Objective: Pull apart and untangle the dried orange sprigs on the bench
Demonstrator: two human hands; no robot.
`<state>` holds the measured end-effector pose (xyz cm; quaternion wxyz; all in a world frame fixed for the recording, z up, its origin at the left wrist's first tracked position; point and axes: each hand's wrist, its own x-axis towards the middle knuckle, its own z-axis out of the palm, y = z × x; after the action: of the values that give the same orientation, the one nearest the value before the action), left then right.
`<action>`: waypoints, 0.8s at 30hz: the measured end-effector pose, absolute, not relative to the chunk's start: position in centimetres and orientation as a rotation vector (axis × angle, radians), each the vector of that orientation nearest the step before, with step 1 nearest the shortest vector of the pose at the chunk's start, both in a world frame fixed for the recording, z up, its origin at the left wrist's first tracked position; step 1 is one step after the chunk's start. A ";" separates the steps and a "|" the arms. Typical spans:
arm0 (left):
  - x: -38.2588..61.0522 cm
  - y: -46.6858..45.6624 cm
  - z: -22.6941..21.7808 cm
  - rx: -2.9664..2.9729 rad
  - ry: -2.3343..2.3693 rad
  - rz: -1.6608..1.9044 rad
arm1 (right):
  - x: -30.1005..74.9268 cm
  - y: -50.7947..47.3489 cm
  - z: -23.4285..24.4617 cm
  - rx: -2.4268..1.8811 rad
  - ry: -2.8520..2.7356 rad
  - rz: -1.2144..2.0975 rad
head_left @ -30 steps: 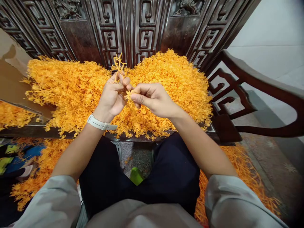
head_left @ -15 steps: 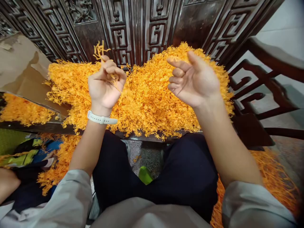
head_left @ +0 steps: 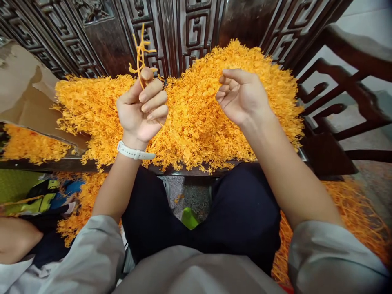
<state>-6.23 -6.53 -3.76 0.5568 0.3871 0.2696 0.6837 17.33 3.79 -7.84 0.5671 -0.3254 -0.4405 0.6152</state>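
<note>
My left hand (head_left: 142, 106) is closed around the stem of a yellow-orange branching plastic sprig (head_left: 141, 55), which stands up above the thumb and fingertips against the dark wooden back. A thin strand also shows near the lower palm. My right hand (head_left: 241, 96) is raised to the right, apart from the left, with fingers curled and the thumb near the index fingertip. Whether it pinches anything is hard to make out against the same-coloured background. Behind and below both hands lies a large heap of orange sprigs (head_left: 196, 130) on a dark wooden bench (head_left: 190, 171).
A torn cardboard piece (head_left: 27, 94) stands at the left. The bench's carved back (head_left: 171, 36) rises behind the heap, and its carved armrest (head_left: 337, 94) is at the right. More orange strands (head_left: 355, 212) lie low on the right. Another person's leg (head_left: 18, 239) shows at lower left.
The sprig in my left hand now stands taller and more upright, with the fingers folded around its stem. My right hand's thumb and index finger have come together from a spread pose.
</note>
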 end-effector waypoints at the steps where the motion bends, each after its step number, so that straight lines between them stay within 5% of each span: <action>1: -6.3 -6.5 -3.8 0.918 0.632 1.590 | 17.1 3.9 -8.1 -0.769 -1.055 1.424; 7: -6.5 -6.4 -3.4 0.963 0.633 1.435 | 15.6 2.2 -8.0 -0.755 -1.228 1.317; 16: -6.7 -6.7 -3.6 1.113 0.867 1.359 | 13.4 -1.9 -7.5 -0.273 -2.205 1.028; 24: -6.3 -6.4 -3.2 1.529 0.998 1.353 | 14.5 -0.5 -6.8 -0.425 -1.513 1.295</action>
<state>-6.26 -6.44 -3.24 0.4212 0.6103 0.3982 0.5399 14.47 -0.50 -6.83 0.5249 -0.1775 -0.6323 0.5414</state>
